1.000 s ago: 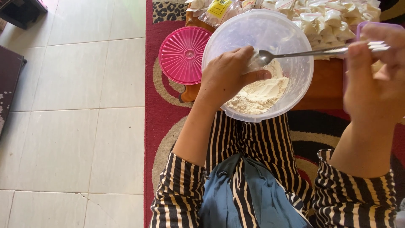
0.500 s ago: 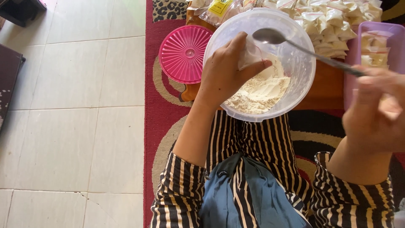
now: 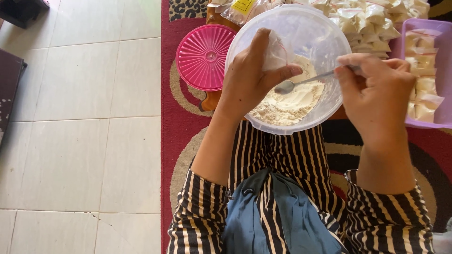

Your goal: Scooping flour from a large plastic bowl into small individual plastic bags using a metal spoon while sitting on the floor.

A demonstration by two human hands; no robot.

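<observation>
A clear round plastic tub (image 3: 310, 23) with pale flour (image 3: 292, 103) in it sits in front of me over my lap. My left hand (image 3: 249, 80) reaches into the tub and grips a small clear plastic bag (image 3: 274, 51) partly filled with flour. My right hand (image 3: 376, 91) holds a metal spoon (image 3: 301, 83) by its handle; the bowl of the spoon hovers just above the flour, next to my left fingertips.
A pink ribbed lid (image 3: 205, 56) lies left of the tub. A purple tray (image 3: 433, 70) with filled small bags stands at the right, and a heap of filled bags (image 3: 372, 21) lies behind the tub. A red patterned rug (image 3: 183, 131) borders pale floor tiles (image 3: 84, 127).
My right hand has brought the spoon from above the tub's far rim down into the tub, near the flour. My left hand keeps hold of the small bag.
</observation>
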